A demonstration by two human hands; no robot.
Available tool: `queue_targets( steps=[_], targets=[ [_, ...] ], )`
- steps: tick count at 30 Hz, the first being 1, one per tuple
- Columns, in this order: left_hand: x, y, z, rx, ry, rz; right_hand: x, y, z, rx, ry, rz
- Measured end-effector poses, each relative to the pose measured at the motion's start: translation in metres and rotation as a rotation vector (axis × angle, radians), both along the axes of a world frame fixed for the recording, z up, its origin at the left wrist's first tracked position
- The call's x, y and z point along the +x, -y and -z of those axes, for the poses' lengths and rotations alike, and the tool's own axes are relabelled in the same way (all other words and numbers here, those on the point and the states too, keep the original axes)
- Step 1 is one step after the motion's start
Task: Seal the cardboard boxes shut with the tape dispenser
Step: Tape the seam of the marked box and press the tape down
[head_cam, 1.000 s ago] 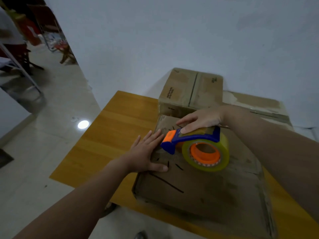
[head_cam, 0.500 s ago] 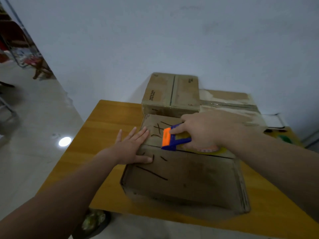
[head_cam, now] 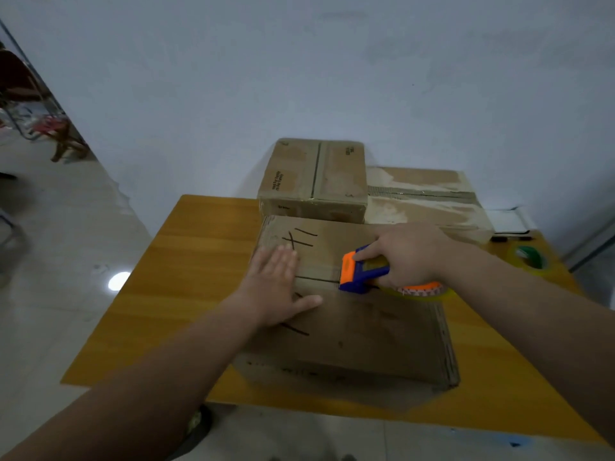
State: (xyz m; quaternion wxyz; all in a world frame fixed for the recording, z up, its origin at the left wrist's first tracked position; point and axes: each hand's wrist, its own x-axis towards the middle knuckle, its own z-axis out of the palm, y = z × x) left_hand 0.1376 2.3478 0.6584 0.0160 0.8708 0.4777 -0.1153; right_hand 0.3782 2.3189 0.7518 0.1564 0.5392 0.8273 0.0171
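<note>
A large cardboard box (head_cam: 366, 331) with black marker strokes lies flat on the wooden table (head_cam: 186, 277), its centre seam running left to right. My left hand (head_cam: 279, 287) presses flat on the box's left part, fingers spread. My right hand (head_cam: 406, 254) grips the blue and orange tape dispenser (head_cam: 359, 271), whose orange nose rests on the seam near the box's middle. The yellowish tape roll (head_cam: 426, 292) shows below my right wrist. The seam to the right of the dispenser is hidden by my hand.
Two more cardboard boxes stand behind: a smaller one (head_cam: 316, 181) at the back middle and a wide flat one (head_cam: 426, 197) at the back right. A spare tape roll (head_cam: 530, 259) and a black marker (head_cam: 511, 236) lie at the table's right. A wall rises close behind.
The dispenser has slid to the right along the seam with my right hand. My left hand stays flat on the box's left part. The camera view has shifted slightly.
</note>
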Motion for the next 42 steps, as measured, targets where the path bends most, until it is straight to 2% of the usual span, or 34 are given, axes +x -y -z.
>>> queue_targets(
  steps=[3, 5, 7, 9, 12, 17, 20, 26, 30, 32, 34, 37, 39, 42],
  targets=[
    [0.038, 0.019, 0.01, -0.09, 0.104, 0.125, 0.001, 0.0, 0.001, 0.015, -0.006, 0.005],
    [0.021, 0.011, 0.007, -0.088, 0.146, 0.138, 0.004, -0.001, -0.001, -0.017, -0.017, 0.005],
    [-0.013, 0.0, 0.003, -0.07, 0.147, 0.067, 0.005, 0.0, -0.007, -0.085, -0.072, 0.048],
    [-0.032, -0.004, 0.001, -0.047, 0.071, -0.014, 0.004, -0.002, -0.013, -0.151, -0.163, 0.116],
    [-0.012, 0.002, 0.004, -0.03, 0.048, -0.107, 0.001, -0.016, -0.017, -0.198, -0.12, 0.141],
    [0.022, 0.021, 0.015, 0.041, 0.21, -0.144, -0.011, -0.066, -0.026, -0.522, -0.08, 0.268],
    [0.028, 0.025, 0.019, 0.078, 0.276, -0.169, -0.011, -0.092, -0.016, -0.64, -0.057, 0.266],
    [0.027, 0.02, 0.023, 0.091, 0.283, -0.218, -0.002, -0.102, 0.007, -0.794, -0.281, 0.215],
    [0.028, 0.016, 0.023, 0.07, 0.265, -0.178, 0.0, -0.091, 0.0, -0.781, -0.289, 0.166],
    [0.029, 0.015, 0.021, 0.073, 0.268, -0.177, -0.007, -0.079, -0.01, -0.736, -0.213, 0.142],
    [0.03, 0.016, 0.02, 0.064, 0.267, -0.181, -0.02, -0.06, -0.021, -0.61, -0.042, 0.051],
    [0.031, 0.015, 0.016, 0.028, 0.27, -0.185, -0.038, -0.025, -0.024, -0.294, 0.182, -0.063],
    [0.031, 0.014, 0.015, 0.003, 0.257, -0.183, -0.037, -0.002, -0.021, -0.191, 0.229, -0.012],
    [0.031, 0.011, 0.018, -0.014, 0.224, -0.163, -0.022, 0.015, -0.017, -0.063, 0.186, 0.001]
  ],
)
